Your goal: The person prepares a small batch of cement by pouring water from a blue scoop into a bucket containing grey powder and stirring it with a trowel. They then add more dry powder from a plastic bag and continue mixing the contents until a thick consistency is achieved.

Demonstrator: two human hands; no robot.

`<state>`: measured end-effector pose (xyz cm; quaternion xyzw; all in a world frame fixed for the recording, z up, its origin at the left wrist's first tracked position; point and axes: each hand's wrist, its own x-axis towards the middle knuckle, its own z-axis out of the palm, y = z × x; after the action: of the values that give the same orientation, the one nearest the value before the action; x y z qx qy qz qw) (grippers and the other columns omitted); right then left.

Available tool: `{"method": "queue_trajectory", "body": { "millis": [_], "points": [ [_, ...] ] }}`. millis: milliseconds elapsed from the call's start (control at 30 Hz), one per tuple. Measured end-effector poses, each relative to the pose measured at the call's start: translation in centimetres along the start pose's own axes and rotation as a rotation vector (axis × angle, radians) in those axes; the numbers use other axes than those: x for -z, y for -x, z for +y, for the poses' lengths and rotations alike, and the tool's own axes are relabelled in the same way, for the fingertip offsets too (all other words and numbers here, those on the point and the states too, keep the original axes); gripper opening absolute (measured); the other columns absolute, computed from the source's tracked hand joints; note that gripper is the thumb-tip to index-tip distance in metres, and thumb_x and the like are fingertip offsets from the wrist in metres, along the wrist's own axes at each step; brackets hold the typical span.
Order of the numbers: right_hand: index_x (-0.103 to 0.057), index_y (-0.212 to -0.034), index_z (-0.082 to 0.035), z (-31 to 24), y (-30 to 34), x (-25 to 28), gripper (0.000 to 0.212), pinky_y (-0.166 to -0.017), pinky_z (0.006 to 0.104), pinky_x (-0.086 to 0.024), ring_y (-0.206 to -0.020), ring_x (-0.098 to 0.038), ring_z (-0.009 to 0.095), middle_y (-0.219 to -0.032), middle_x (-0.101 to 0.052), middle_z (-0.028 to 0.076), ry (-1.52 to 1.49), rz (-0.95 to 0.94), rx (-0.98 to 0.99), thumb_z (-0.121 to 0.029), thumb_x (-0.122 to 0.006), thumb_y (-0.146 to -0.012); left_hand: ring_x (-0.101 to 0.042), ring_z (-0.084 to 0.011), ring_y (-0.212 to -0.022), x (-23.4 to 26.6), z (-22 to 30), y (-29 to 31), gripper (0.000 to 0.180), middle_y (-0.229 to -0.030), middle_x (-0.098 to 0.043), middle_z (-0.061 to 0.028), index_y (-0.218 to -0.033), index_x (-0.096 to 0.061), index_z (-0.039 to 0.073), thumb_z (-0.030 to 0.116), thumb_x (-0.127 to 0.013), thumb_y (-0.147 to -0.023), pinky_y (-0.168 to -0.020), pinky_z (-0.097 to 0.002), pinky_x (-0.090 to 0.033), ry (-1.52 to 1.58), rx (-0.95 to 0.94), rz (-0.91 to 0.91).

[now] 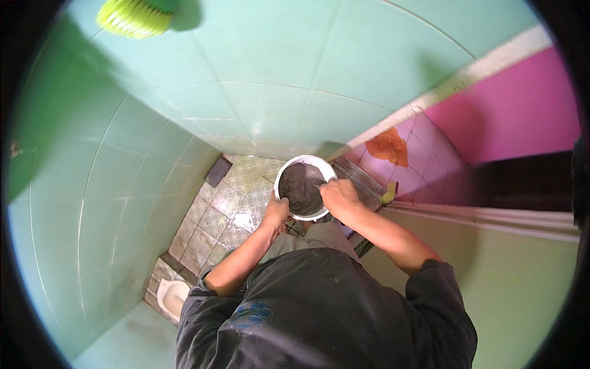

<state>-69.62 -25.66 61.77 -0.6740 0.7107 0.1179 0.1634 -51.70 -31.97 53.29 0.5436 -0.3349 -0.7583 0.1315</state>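
Note:
A round white bucket (pixel 315 160) stands in front of me, between my legs or against them. Inside it lies a thick, wet, dark grey paste like cement mortar (pixel 300 189), its surface ridged and swirled. My left hand (pixel 278 210) grips the bucket's left rim, thumb at the inner side. My right hand (pixel 338 196) is closed at the right rim, knuckles up, around the end of something thin that reaches toward the paste. Most of that object is hidden by the fingers, so its kind does not show.
Pale green tiled walls (pixel 270 104) meet in a corner ahead. A dark block (pixel 218 171) sits on the patterned floor (pixel 236 197). A squat toilet (pixel 174 297) is at lower left. A lime-green brush (pixel 134 17) hangs above. Beyond the right sill lies an orange cloth (pixel 388 147).

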Motion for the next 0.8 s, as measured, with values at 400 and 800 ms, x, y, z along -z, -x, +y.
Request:
{"method": "queue_trajectory", "body": {
  "millis": [400, 800],
  "points": [
    [-0.074, -0.08, -0.01, 3.7, 8.3, -3.1, 0.017, -0.066, 0.0372, -0.053, -0.081, -0.065, 0.027, -0.086, -0.067, 0.011, -0.001, 0.109, -0.252, -0.014, -0.057, -0.078, -0.065, -0.0365, -0.093, -5.3, -3.8, -4.8, 0.051, -0.119, -0.055, -0.0214, -0.136, -0.035, 0.003, 0.005, -0.04, -0.085, -0.067, -0.0486, -0.061, -0.396, -0.032, -0.296],
    [-0.071, -0.076, -0.004, 16.1, 12.4, -5.6, 0.015, -0.073, 0.038, -0.052, -0.091, -0.059, 0.029, -0.095, -0.06, 0.015, -0.164, 0.18, -0.524, -0.013, -0.061, -0.072, -0.062, -0.0374, -0.102, -22.2, -2.1, -6.4, 0.055, -0.12, -0.056, -0.0191, -0.14, -0.033, 0.006, 0.004, -0.039, -0.085, -0.063, -0.0475, -0.061, -0.529, 0.088, -0.376]
  ]
}}
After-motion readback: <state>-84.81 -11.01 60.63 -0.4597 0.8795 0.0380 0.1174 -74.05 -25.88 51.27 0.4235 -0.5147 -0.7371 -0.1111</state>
